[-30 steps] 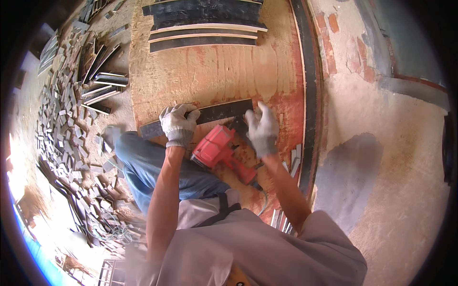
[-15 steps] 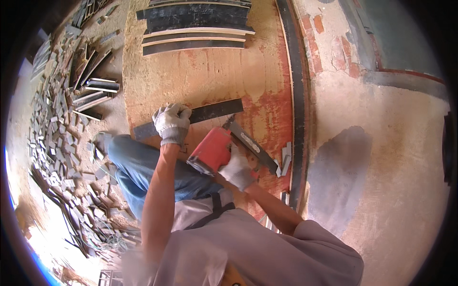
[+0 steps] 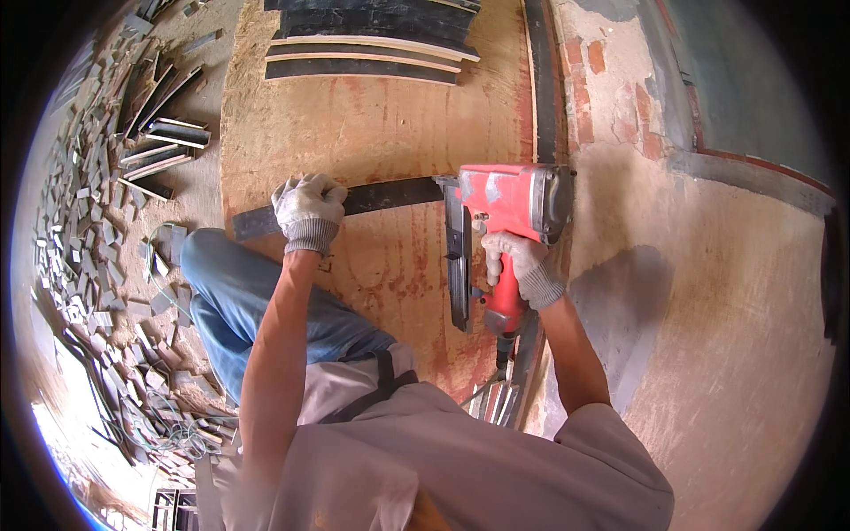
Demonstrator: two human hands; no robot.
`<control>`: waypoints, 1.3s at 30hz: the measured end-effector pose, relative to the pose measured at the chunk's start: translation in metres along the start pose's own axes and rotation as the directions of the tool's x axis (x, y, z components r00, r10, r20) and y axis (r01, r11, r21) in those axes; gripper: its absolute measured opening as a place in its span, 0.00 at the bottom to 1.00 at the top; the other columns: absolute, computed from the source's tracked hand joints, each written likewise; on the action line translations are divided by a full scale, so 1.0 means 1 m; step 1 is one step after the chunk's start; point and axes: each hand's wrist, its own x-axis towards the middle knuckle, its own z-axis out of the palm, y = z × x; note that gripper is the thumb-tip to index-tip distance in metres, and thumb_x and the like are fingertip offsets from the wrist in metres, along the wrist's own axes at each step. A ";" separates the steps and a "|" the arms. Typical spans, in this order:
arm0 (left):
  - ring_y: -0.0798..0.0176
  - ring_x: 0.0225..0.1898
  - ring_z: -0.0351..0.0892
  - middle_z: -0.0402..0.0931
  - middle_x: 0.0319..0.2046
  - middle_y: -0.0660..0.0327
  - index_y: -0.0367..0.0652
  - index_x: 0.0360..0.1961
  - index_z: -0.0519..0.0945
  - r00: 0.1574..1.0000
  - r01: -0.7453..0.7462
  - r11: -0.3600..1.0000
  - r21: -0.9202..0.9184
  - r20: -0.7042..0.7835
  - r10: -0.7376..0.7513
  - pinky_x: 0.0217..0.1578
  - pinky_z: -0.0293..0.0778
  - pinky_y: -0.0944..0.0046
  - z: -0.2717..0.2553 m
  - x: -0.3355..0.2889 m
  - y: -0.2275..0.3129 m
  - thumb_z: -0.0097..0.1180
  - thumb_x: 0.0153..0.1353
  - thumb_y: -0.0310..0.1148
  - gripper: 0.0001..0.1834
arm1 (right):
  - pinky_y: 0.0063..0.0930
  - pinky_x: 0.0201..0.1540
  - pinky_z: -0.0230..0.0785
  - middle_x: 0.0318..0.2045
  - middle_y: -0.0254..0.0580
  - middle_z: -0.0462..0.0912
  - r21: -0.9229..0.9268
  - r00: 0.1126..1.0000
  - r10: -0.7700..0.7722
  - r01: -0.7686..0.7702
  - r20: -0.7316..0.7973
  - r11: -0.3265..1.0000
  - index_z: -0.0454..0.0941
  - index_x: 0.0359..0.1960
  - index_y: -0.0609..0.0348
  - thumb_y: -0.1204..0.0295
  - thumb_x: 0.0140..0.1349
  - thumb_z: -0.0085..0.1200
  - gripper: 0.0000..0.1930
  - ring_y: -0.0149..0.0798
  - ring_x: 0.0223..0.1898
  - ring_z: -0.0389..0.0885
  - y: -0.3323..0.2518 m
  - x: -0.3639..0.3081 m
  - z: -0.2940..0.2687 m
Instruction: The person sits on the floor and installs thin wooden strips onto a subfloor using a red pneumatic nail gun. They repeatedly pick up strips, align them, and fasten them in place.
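Your right hand [image 3: 521, 262] grips the red nail gun [image 3: 506, 196] right of centre, contents of its magazine [image 3: 458, 270] hidden, while your left hand [image 3: 310, 208], fist closed, tops the dark strip [image 3: 395, 196].

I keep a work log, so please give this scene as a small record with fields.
Left hand: gloved, curled on a long, flat black strip
Right hand: gloved, gripping a red nail gun with a black magazine
Tool position: upper end of magazine at the strip's right end; contact unclear
Surface: tan wooden board with red stains
Far side: black strips with pale wooden edges, laid together
Left side: small dark flat offcuts, scattered
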 end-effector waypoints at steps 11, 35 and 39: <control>0.57 0.37 0.79 0.81 0.26 0.65 0.53 0.22 0.84 1.000 0.005 1.000 0.007 0.019 -0.005 0.54 0.64 0.55 0.000 0.002 -0.002 0.63 0.51 0.39 0.06 | 0.29 0.17 0.69 0.16 0.34 0.72 0.019 0.996 0.082 -0.083 0.019 0.996 0.79 0.42 0.66 0.73 0.59 0.55 0.12 0.33 0.13 0.71 0.002 0.016 0.001; 0.55 0.37 0.79 0.82 0.27 0.64 0.53 0.24 0.85 0.996 -0.087 0.996 0.025 -0.014 0.088 0.53 0.66 0.54 -0.006 -0.004 -0.002 0.63 0.51 0.42 0.07 | 0.29 0.18 0.67 0.14 0.39 0.74 -0.012 0.992 -0.022 0.023 0.121 1.000 0.80 0.40 0.69 0.72 0.61 0.55 0.11 0.35 0.12 0.72 -0.017 0.004 0.047; 0.55 0.39 0.79 0.82 0.29 0.64 0.52 0.25 0.85 0.998 -0.059 0.997 0.050 0.039 0.057 0.54 0.65 0.53 -0.008 -0.003 0.004 0.64 0.52 0.42 0.08 | 0.30 0.17 0.67 0.14 0.40 0.74 0.005 0.979 0.142 -0.144 0.147 0.989 0.79 0.38 0.68 0.72 0.62 0.53 0.10 0.36 0.12 0.71 -0.006 0.015 0.058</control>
